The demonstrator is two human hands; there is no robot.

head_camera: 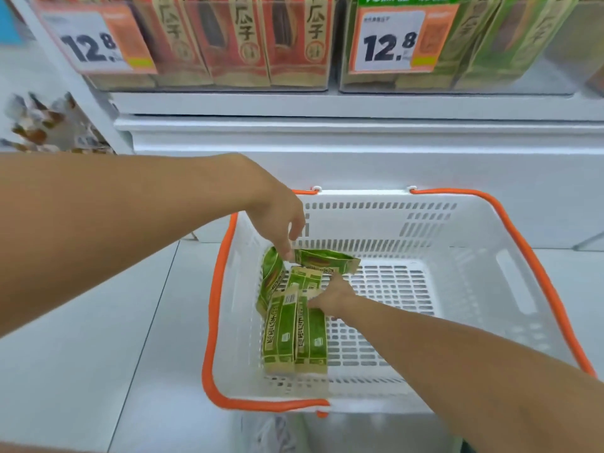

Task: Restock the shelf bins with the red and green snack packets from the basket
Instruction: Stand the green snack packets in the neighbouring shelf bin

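Green paper snack packets (pixel 294 325) lie bunched against the left side of a white slotted plastic basket with orange handles (pixel 510 243), which sits on a pale floor below the shelf. Above the far left of the bunch, the left hand (pixel 281 214) reaches down with fingers curled and pinches the near-left end of 1 green packet lifted clear (pixel 327 260), whose long axis runs left to right and which tilts slightly. Just right of it, the right hand (pixel 333 294) rests on the upper ends of the packets on the basket floor; whether its fingers grip any I cannot tell. 2 of those packets lie side by side, long axes running near to far. On the shelf above, the left clear bin holds red packets (pixel 235 40) standing upright, and the right clear bin holds green packets (pixel 483 44), each behind a 12.8 price tag (pixel 385 44).
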